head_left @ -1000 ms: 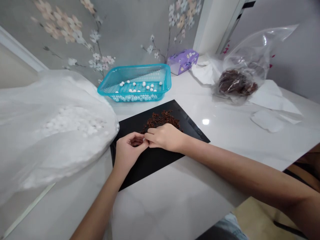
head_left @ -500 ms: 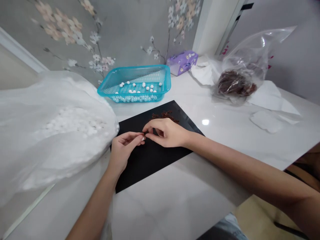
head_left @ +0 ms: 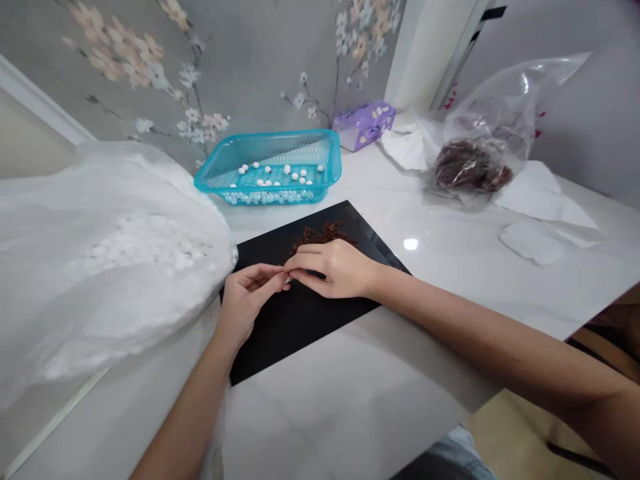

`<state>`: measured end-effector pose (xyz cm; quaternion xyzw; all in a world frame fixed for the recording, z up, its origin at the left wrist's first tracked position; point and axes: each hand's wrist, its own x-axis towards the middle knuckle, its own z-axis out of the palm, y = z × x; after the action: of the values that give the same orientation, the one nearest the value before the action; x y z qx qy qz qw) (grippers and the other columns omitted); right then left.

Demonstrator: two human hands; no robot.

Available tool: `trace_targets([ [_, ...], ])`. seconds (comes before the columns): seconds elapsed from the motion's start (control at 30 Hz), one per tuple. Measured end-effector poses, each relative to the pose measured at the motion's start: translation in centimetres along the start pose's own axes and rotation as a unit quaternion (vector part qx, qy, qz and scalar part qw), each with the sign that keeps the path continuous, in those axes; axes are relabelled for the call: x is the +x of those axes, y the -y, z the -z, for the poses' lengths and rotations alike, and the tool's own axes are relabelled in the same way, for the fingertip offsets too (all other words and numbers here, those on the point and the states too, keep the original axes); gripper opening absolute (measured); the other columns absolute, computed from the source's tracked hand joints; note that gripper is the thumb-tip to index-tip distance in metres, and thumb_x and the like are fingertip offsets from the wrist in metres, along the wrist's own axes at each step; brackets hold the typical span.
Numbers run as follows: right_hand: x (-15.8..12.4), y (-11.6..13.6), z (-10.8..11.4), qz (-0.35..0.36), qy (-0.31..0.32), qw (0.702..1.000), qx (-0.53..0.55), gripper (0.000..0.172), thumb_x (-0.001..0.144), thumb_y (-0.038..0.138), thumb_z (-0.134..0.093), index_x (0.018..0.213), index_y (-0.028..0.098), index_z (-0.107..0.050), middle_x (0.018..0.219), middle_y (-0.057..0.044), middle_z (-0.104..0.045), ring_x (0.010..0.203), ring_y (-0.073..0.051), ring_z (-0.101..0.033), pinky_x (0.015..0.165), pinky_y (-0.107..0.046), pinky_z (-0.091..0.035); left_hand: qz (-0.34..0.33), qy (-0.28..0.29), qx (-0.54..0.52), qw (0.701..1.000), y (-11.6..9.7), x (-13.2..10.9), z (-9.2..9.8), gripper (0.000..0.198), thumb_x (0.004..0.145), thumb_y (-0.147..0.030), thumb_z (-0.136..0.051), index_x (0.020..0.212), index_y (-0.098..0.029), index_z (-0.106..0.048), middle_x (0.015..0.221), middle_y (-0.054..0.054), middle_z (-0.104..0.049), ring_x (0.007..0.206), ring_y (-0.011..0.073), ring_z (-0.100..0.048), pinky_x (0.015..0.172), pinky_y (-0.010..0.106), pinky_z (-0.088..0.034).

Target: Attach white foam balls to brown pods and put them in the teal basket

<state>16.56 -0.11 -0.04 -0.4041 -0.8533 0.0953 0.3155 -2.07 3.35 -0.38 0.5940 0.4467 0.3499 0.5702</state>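
Note:
My left hand (head_left: 246, 297) pinches a small white ball (head_left: 287, 280), mostly hidden between thumb and fingers, above a black mat (head_left: 270, 333). Thumb and forefinger of my right hand (head_left: 335, 268) are pressed together right against the ball and the left fingertips. What the right fingers hold, if anything, is too small to make out. Just behind my right hand, a loose heap of small reddish-brown pieces (head_left: 327, 232) lies on the mat.
A blue plastic basket (head_left: 215, 175) with several white balls stands behind the mat. Left is a big translucent bag (head_left: 130, 300) of white balls. A purple tissue pack (head_left: 365, 125) and a clear bag of brown pieces (head_left: 470, 167) are at the back right, near white paper (head_left: 535, 193).
My right thumb and forefinger have closed together and moved slightly left onto the ball. Its other fingers have come down lower. My left hand has stayed nearly still.

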Motion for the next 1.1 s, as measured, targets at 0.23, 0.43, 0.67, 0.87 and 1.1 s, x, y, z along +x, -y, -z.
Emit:
trace_targets([
  [0.23, 0.4, 0.5, 0.0, -0.032, 0.054, 0.997, -0.051, 0.02, 0.093, 0.023, -0.034, 0.099, 0.015, -0.051, 0.096, -0.005, -0.062, 0.074, -0.012, -0.059, 0.055, -0.023, -0.036, 0.009, -0.004, -0.009, 1.0, 0.1, 0.1, 0.0, 0.012, 0.062, -0.026, -0.074, 0.071, -0.019, -0.071, 0.067, 0.002, -0.071, 0.06, 0.0128, -0.064, 0.062, 0.023, -0.051],
  [0.43, 0.5, 1.3, -0.8, -0.068, 0.12, 0.979, -0.151, 0.018, 0.093, 0.02, -0.03, 0.103, 0.015, -0.043, 0.098, -0.006, -0.059, 0.065, -0.015, -0.06, 0.042, -0.027, -0.025, -0.022, -0.006, 0.017, 1.0, 0.2, -0.1, -0.1, 0.007, 0.063, -0.023, -0.071, 0.068, -0.018, -0.069, 0.065, 0.0, -0.07, 0.058, 0.0114, -0.063, 0.061, 0.021, -0.052],
  [0.67, 0.9, 2.7, -1.2, -0.195, 0.152, 0.964, -0.095, 0.016, 0.086, 0.019, -0.033, 0.1, 0.014, -0.039, 0.091, -0.008, -0.061, 0.056, -0.018, -0.058, 0.044, -0.028, -0.029, -0.197, -0.091, 0.245, 0.945, 0.3, -0.7, -1.1, 0.006, 0.066, -0.018, -0.065, 0.072, -0.017, -0.066, 0.068, 0.0, -0.069, 0.059, 0.0127, -0.063, 0.061, 0.024, -0.053],
  [0.87, 0.9, 2.7, -1.0, -0.263, 0.135, 0.954, 0.056, 0.003, 0.086, 0.02, -0.035, 0.088, 0.018, -0.035, 0.073, -0.004, -0.057, 0.053, -0.014, -0.048, 0.05, -0.027, -0.033, -0.397, -0.107, 0.396, 0.821, 0.8, -1.0, -1.4, 0.011, 0.071, -0.013, -0.06, 0.079, -0.019, -0.066, 0.078, 0.002, -0.071, 0.067, 0.0145, -0.065, 0.066, 0.026, -0.053],
  [1.1, 1.1, 2.1, -0.8, -0.347, 0.084, 0.899, 0.254, 0.015, 0.081, 0.011, -0.038, 0.07, 0.019, -0.034, 0.062, 0.004, -0.041, 0.055, -0.008, -0.037, 0.053, -0.022, -0.032, -0.298, -0.207, 0.333, 0.87, 0.7, -0.9, -1.1, 0.012, 0.073, -0.019, -0.06, 0.083, -0.017, -0.067, 0.079, 0.003, -0.071, 0.066, 0.0143, -0.065, 0.068, 0.027, -0.055],
])
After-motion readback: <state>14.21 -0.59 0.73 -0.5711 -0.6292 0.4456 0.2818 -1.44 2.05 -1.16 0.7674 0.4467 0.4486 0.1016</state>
